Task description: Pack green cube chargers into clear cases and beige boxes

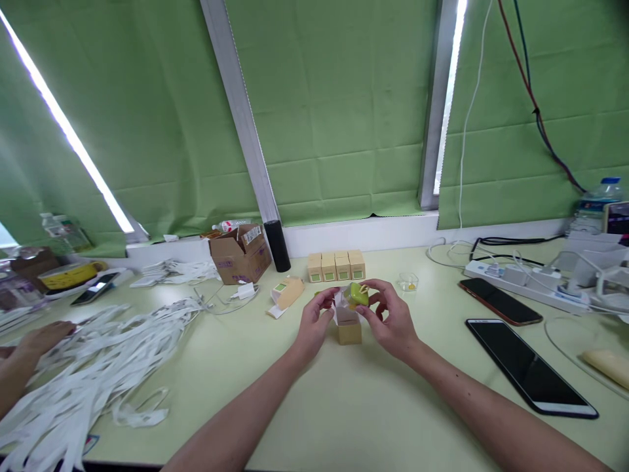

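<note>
A small brown cardboard box stands upright on the table in front of me, its white-lined top raised. My left hand is closed at the box's left side, pinching the white flap. Between the fingers of my right hand is a small rounded green object with pale yellow bits on top, tilted just above the box mouth. Its exact kind is unclear. Behind stands a row of several small closed boxes with green labels. An opened carton piece lies to the left, and a small clear dish to the right.
Another person's hand rests by a heap of white straps at left. A larger cardboard box and a black cylinder stand at the back. Two phones, a dark one and a larger one, lie at right near a power strip.
</note>
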Motion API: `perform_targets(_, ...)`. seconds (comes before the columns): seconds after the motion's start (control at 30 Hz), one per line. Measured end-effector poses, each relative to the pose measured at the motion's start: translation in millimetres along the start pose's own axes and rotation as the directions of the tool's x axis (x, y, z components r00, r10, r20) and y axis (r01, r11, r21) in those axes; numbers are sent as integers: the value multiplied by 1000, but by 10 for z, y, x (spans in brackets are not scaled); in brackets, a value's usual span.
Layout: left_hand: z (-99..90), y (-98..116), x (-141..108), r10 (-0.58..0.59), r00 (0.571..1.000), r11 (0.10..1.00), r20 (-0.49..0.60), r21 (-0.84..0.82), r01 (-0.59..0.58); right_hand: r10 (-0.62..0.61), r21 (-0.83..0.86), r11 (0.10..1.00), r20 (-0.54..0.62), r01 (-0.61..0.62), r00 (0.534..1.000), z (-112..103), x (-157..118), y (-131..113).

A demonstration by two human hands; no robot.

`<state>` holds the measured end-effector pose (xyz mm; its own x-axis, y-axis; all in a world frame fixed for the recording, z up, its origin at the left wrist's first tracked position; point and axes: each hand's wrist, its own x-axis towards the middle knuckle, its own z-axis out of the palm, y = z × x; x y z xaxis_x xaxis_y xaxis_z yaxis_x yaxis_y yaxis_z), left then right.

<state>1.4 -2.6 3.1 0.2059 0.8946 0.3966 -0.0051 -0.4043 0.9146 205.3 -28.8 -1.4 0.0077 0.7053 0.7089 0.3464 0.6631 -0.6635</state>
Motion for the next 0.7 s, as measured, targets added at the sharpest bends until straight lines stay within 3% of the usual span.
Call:
perform_targets(0.27,4,-40,36,-44,998,997,-50,-71,40,17,-85,996,30,-14,999,-1,-4,-48)
perform_targets(0.57,4,-15,22,-54,998,997,-43,-66,51,-67,-204,974,137,94,988,20,-35,-56)
perform_targets(0.7,7,-34,21,-58,997,997,-54,-48,55,-50,-224,970,203,96,978,9,-42,-68)
